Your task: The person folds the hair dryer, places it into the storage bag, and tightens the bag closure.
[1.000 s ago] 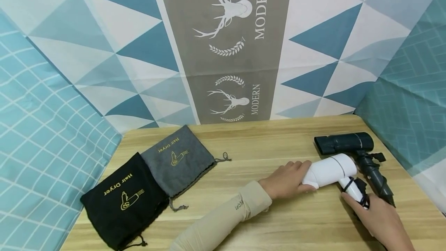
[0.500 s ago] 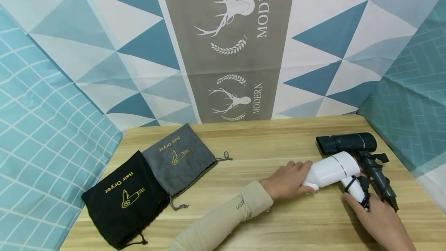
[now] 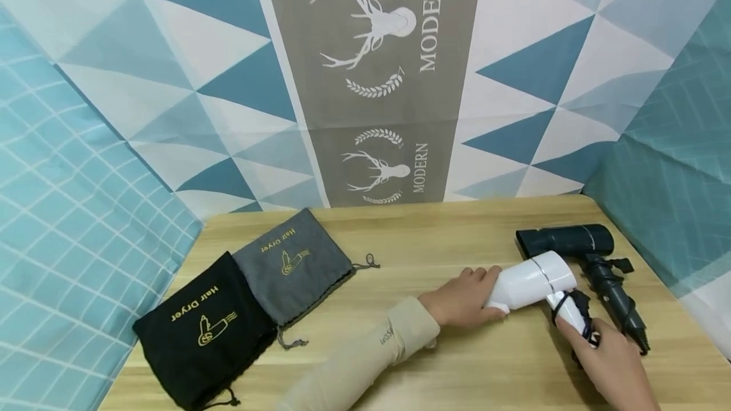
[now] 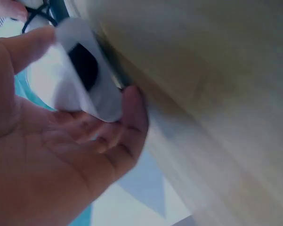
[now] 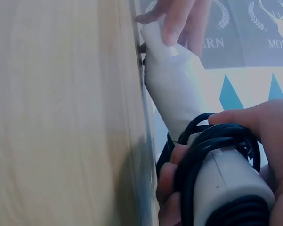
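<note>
Left grip (image 3: 459, 300) holding white hair dryer (image 3: 533, 281) at nozzle (image 5: 157, 42), thumb and fingers round it; right grip (image 3: 608, 354) curled round handle (image 5: 226, 174) and wound black cord (image 5: 190, 165). Dryer spans between grips, can't tell if touching bench (image 3: 434, 240). Black hair dryer (image 3: 582, 240) just beyond right grip, near bench's right edge. Wood stretches from left grip to far edge, and left towards grey pouch (image 3: 291, 265), black pouch (image 3: 200, 322), both well apart from it
</note>
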Tool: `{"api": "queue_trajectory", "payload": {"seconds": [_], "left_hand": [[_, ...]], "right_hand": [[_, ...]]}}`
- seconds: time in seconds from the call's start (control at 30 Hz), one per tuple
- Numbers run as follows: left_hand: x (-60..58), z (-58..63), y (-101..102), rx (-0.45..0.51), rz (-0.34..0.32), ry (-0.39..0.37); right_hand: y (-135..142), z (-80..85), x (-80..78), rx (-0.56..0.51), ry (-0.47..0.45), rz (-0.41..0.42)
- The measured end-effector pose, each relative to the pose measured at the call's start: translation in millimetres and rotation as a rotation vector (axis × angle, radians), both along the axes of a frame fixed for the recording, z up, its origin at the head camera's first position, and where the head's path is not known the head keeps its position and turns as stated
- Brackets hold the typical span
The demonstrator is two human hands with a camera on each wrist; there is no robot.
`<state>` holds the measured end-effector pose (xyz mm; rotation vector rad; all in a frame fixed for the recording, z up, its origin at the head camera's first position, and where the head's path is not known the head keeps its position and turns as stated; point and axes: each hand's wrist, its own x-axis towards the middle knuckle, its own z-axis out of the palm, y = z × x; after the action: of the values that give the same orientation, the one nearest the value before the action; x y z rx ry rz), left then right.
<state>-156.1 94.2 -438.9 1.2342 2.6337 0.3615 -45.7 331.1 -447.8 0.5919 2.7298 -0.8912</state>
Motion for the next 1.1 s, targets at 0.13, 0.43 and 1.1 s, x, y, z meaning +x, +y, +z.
{"api": "queue_trajectory", "payload": {"seconds": [0.13, 0.43, 1.1], "left_hand": [[9.7, 1.7, 2.6, -0.030, 0.035, -0.003], [0.0, 16.0, -10.6, 0.187, 0.055, -0.300], [12.2, 4.8, -63.1, 0.661, 0.221, -0.581]], "right_hand": [[-3.8, -7.0, 8.3, -0.017, -0.012, -0.022], [-17.7, -2.4, 13.5, -0.095, -0.027, -0.024], [-36.7, 7.3, 12.8, -0.310, 0.092, 0.241]]}}
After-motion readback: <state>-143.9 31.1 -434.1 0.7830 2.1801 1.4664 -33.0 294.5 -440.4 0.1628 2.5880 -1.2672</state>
